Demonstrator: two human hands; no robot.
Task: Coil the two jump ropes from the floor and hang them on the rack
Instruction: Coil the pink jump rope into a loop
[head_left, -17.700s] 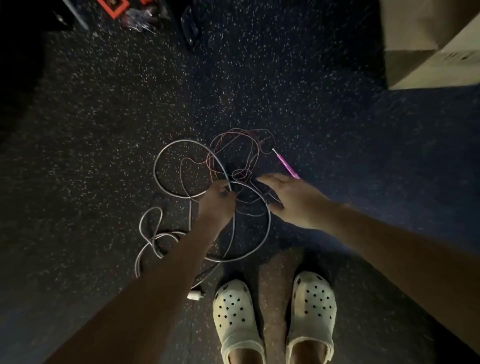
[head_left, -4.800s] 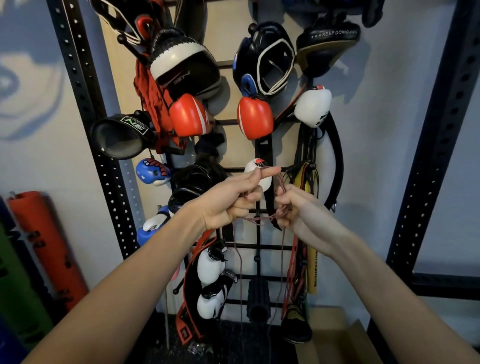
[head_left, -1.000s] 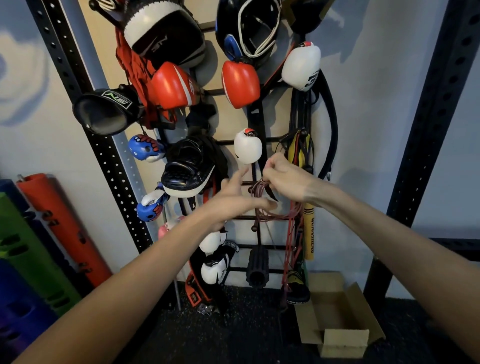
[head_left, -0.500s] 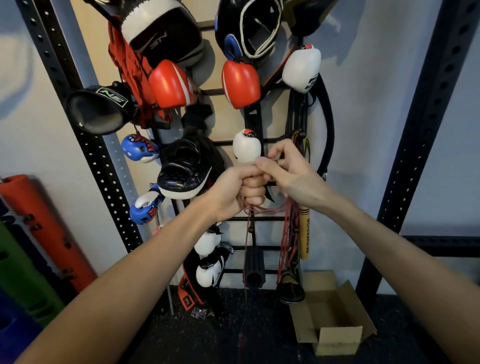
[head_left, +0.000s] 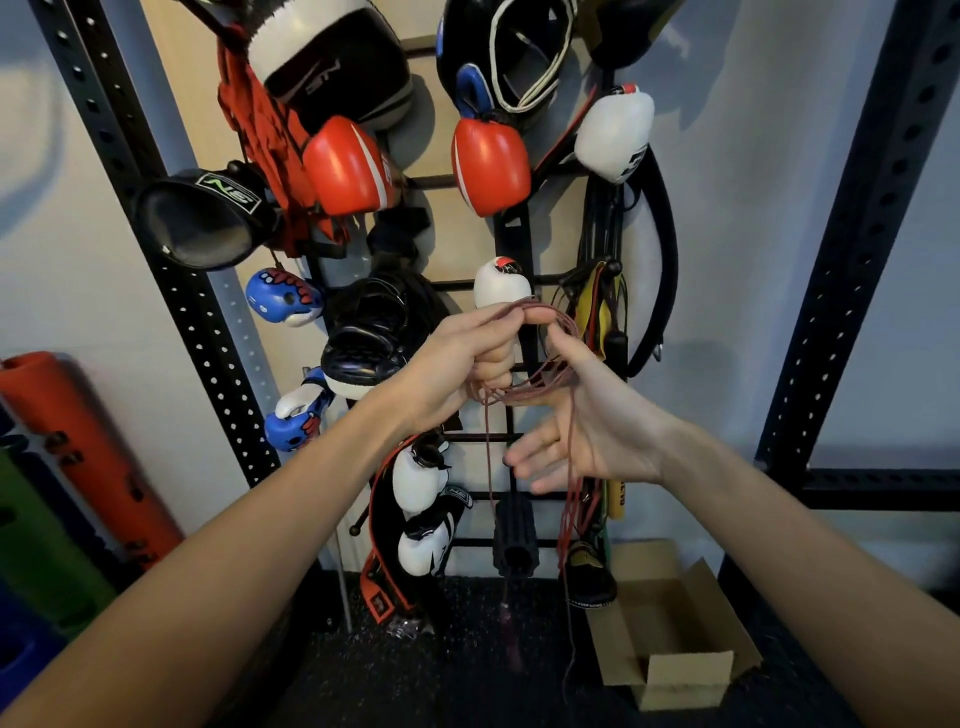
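The left hand (head_left: 467, 364) pinches the red rope (head_left: 550, 364) loops just before the rack (head_left: 511, 249); the right hand (head_left: 587, 431) is open. Hanging is left.

at the centre of the frame the left hand (head_left: 457, 364) is closed in a fist around several loops of a thin reddish jump rope (head_left: 540, 384), index finger pointing right with strands draped over it. the right hand (head_left: 587, 426) sits just beside it, palm up and fingers spread loose, the rope's loops running around its thumb and across the palm. two strands hang down from the hands toward the dark speckled floor (head_left: 457, 670). behind them stands the black rack (head_left: 514, 244), crowded with red boxing gloves (head_left: 488, 166), white gloves and black headgear. an open cardboard box (head_left: 670, 634) lies at lower right; an orange roller (head_left: 78, 441) leans at left.
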